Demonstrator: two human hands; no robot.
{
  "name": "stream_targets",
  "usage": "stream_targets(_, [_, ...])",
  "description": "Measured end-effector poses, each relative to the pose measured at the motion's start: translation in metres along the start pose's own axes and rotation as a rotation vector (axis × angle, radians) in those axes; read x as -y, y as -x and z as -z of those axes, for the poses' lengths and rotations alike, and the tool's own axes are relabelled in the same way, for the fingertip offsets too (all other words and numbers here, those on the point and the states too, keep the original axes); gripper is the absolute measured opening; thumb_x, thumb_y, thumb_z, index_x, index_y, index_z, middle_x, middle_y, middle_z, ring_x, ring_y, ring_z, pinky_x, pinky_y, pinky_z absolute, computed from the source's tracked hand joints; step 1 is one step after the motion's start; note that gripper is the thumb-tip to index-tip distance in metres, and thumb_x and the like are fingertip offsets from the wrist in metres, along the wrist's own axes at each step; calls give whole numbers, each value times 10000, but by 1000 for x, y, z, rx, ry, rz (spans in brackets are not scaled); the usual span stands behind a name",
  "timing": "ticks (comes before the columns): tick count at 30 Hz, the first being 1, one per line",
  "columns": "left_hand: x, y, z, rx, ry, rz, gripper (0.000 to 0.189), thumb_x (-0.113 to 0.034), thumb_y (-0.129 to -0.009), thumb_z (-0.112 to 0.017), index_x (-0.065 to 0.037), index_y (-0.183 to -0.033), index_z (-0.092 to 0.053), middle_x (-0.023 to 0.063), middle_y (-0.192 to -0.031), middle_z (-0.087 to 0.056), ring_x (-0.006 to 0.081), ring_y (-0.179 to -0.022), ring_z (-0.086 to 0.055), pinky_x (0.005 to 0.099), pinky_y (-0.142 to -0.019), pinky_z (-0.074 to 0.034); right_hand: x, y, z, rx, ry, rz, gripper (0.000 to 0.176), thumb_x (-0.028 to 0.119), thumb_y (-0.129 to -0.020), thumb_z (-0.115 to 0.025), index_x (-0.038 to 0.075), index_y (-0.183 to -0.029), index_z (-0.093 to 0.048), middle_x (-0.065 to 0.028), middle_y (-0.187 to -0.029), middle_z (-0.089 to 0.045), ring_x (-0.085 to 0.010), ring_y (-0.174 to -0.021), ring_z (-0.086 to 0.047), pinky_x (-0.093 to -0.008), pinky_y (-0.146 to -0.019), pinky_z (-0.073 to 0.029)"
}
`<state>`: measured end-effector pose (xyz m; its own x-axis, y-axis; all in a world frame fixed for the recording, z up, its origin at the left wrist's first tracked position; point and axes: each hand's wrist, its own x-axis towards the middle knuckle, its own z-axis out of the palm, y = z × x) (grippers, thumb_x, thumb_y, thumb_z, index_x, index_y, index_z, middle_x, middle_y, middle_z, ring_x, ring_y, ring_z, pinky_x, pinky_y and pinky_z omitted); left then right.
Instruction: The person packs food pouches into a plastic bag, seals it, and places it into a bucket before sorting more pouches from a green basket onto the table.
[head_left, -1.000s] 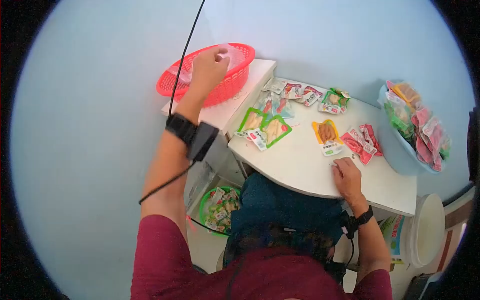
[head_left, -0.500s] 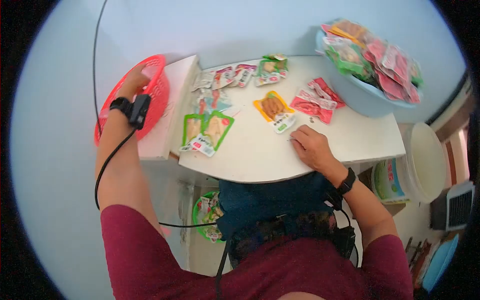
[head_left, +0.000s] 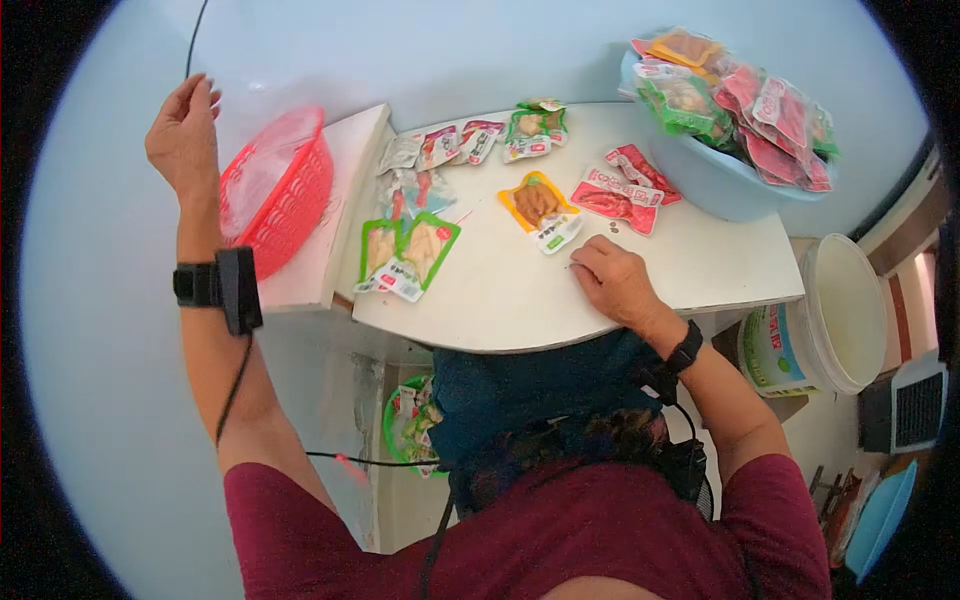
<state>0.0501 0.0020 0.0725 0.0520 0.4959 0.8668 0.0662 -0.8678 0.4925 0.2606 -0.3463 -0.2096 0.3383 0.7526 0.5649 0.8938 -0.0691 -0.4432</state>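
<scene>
My left hand (head_left: 185, 135) is raised above and left of the red plastic basket (head_left: 290, 215), its fingers curled. A black cable (head_left: 196, 40) meets the fingertips; whether they grip it I cannot make out. On the white table (head_left: 480, 300) rests my right hand (head_left: 615, 280), thumb and fingers pinched together, with a tiny dark speck at the tips. Just beyond it lie a yellow-edged food packet (head_left: 540, 205) and red food packets (head_left: 620, 198). Green-edged packets (head_left: 410, 250) lie at the table's left front.
A light blue basin (head_left: 700, 185) heaped with packets stands at the back right. Small packets (head_left: 440, 147) line the table's back left. Below are a green basket (head_left: 392, 425) of packets and a white bucket (head_left: 850, 310). Another cable (head_left: 380, 462) crosses by my waist.
My left hand has come out of the red basket, rising up and to the left to the hanging cable. My right hand stays on the table.
</scene>
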Motion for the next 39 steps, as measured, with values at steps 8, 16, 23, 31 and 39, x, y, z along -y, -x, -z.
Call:
stream_targets(8, [-102, 153, 25, 209, 481, 276, 207, -53, -908, -603, 48, -1076, -670, 117, -971, -688, 163, -865, -659, 283, -810, -537, -15, 2, -1, 22, -559, -468, 303, 272, -925, -615, 8, -1068, -649, -80, -969, -664, -147, -791, -643, -288, -659, -504])
stream_targets(16, [-92, 297, 30, 107, 1186, 898, 258, -190, -952, -581, 41, -1050, -641, 144, -1043, -665, 213, -959, -642, 334, -863, -512, 55, 12, 1, 479, -1717, -891, 661, 541, -963, -422, -21, -1310, -454, -212, -1214, -571, -285, -1066, -604, -404, -924, -490])
stream_targets(23, [-92, 320, 55, 29, 1476, 1188, 316, -305, -940, -588, -4, -1021, -641, 113, -1033, -663, 255, -1025, -617, 373, -944, -463, 103, 46, -31, 660, -1835, -741, 686, 552, -925, -481, 25, -1361, -427, -139, -1363, -493, -269, -1246, -477, -422, -1018, -400])
stream_targets(31, [-72, 342, 56, -177, 1653, 1206, 262, -320, -876, -677, -62, -838, -655, 89, -954, -668, 257, -961, -641, 381, -898, -501, 117, 72, -64, 898, -1565, -624, 695, 345, -767, -774, 19, -1300, -471, -83, -1232, -574, -204, -1158, -541, -391, -996, -421])
stream_targets(39, [-35, 369, 69, -245, 1560, 1114, 262, -314, -889, -666, -72, -796, -624, 74, -901, -656, 238, -896, -654, 382, -831, -528, 83, 75, -43, 794, -1333, -672, 311, 179, -804, -730, 10, -1034, -608, -78, -970, -653, -201, -913, -635, -369, -861, -500])
